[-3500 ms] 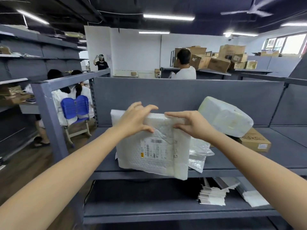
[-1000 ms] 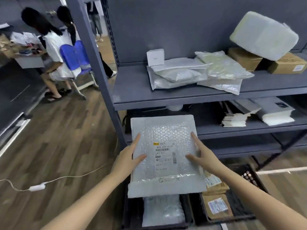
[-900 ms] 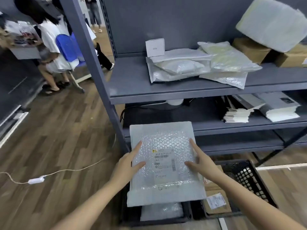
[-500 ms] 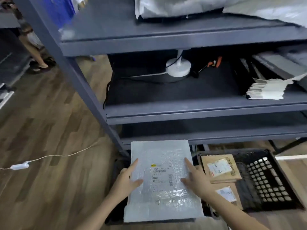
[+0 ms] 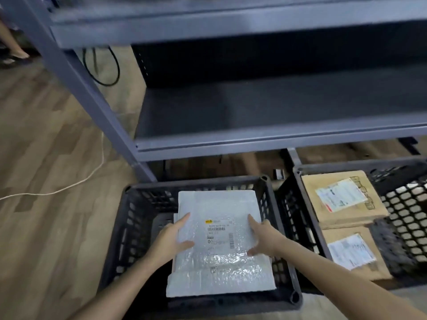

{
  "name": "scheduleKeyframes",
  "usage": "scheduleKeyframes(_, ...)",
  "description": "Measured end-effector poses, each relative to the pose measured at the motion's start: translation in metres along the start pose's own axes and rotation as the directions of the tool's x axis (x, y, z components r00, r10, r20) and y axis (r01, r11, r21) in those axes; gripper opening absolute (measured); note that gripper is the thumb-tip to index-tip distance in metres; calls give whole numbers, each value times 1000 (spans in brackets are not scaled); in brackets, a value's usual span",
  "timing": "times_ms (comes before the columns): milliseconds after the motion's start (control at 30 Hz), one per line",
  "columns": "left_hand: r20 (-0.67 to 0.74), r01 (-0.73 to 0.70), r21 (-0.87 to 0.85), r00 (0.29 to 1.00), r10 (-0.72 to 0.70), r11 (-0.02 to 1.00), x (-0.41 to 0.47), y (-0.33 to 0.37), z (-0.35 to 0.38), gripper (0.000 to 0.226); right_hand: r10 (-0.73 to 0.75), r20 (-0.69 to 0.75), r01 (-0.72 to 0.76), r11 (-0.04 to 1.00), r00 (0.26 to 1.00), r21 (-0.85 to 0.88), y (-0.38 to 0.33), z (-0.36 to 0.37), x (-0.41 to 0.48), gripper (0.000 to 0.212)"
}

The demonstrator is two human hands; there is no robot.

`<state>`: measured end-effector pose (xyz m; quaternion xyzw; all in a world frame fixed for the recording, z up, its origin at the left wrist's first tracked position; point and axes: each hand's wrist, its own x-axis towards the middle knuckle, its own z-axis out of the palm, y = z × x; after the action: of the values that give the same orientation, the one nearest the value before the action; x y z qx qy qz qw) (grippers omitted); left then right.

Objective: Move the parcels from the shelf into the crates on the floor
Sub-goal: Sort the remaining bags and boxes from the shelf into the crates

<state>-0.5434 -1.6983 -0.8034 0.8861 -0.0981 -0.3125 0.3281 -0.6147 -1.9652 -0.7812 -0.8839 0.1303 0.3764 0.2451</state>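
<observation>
Head view: left hand (image 5: 169, 242) and right hand (image 5: 265, 239) hold the white bubble-wrap mailer with the printed label (image 5: 221, 269) by its two long edges. Thumb and forefinger lie flat on top, and the other fingers are out of sight under the edges. Mailer is low inside the black perforated plastic crate (image 5: 136, 218) on the wooden floor (image 5: 57, 227). It's over another white parcel (image 5: 176, 218) whose edge peeks out on the left; can't tell if they touch.

Handling guess: light, soft, bends across the middle, film looks slick. A grip on both edges near mid-length suits it; a one-corner grab would likely let it sag or slip. Doesn't look fragile.

Second black crate (image 5: 402, 211) just to the right holds two brown labelled cardboard boxes (image 5: 323, 218). Grey metal shelf (image 5: 277, 142) above.
</observation>
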Motion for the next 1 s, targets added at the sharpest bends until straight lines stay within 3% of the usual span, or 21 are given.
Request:
scheduleKeyframes(133,66,3,99,998,-9,995,32,-31,36,98,40,-14,-41,994,999,-104,17,41,48,118)
scheduleKeyframes(500,150,92,312,978,-145,946,78,-68,99,116,100,0,-98,978,995,-182,41,100,118,127)
scheduleKeyframes(700,153,91,459,972,-179,884,95,-74,133,113,157,-3,-140,873,988,-468,44,123,131,97)
scheduleKeyframes(767,147,85,569,968,-203,818,100,-75,135,111,170,-48,-169,827,984,-536,47,133,133,81)
scheduleKeyframes(867,91,20,736,988,-128,677,102,-69,130,114,149,-52,-150,787,987,-598,47,133,135,74)
scheduleKeyframes(933,108,-40,780,992,-71,624,103,-60,127,120,71,-30,-75,784,997,-616,39,121,137,86)
scheduleKeyframes(1000,199,-152,765,980,-5,625,108,-50,124,128,-18,20,26,775,1000,-631,31,107,143,118)
